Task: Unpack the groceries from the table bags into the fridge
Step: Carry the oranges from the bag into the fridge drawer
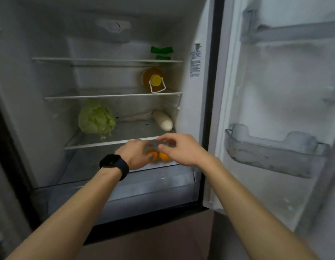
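The fridge [193,113] stands open in front of me. Two oranges lie side by side on the lowest shelf [91,166], above the drawer. My left hand [134,154], with a black watch on the wrist, curls its fingers round the left orange [153,153]. My right hand [181,149] hovers just over the right orange [164,157]; its thumb and fingers are spread and relaxed and hold nothing. Motion blur hides the fingertips.
On the shelf above sit a green cabbage [96,117] at the left and a white radish [162,121] at the right. Higher up are a yellow oil bottle [154,79] and a green packet [162,52]. The open door at the right carries a clear bin [271,154].
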{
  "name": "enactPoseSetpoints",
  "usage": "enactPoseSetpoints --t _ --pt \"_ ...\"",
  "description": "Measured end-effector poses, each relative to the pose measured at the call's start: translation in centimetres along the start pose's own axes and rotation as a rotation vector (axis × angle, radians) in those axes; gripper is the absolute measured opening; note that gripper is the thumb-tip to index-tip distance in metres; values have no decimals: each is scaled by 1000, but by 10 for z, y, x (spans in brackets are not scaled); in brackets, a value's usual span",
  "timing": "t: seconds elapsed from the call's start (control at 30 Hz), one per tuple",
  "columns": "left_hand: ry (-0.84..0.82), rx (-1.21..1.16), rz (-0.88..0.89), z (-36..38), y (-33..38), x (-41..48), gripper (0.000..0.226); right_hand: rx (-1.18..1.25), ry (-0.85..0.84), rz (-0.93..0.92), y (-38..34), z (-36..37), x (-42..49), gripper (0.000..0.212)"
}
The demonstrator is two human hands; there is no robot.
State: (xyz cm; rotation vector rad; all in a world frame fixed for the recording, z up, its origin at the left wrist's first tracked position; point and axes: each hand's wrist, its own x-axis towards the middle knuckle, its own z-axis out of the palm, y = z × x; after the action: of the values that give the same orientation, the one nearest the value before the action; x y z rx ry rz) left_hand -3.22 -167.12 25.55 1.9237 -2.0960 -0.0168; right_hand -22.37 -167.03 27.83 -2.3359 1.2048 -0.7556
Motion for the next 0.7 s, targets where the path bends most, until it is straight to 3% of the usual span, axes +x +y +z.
enactPoseSetpoints --t 0.13,0.23,0.47,0.7 --pt "260 33 -45 -3 7 -84 46 91 311 -188 -5 8 -73 31" --pt "397 65 -62 0 7 -148 49 116 401 -268 -8 27 -118 30" --pt "419 126 -306 15 -2 -302 53 133 195 -387 -46 102 -200 34" --pt "375 77 -684 50 -38 -492 46 206 -115 -491 -120 216 -273 32"
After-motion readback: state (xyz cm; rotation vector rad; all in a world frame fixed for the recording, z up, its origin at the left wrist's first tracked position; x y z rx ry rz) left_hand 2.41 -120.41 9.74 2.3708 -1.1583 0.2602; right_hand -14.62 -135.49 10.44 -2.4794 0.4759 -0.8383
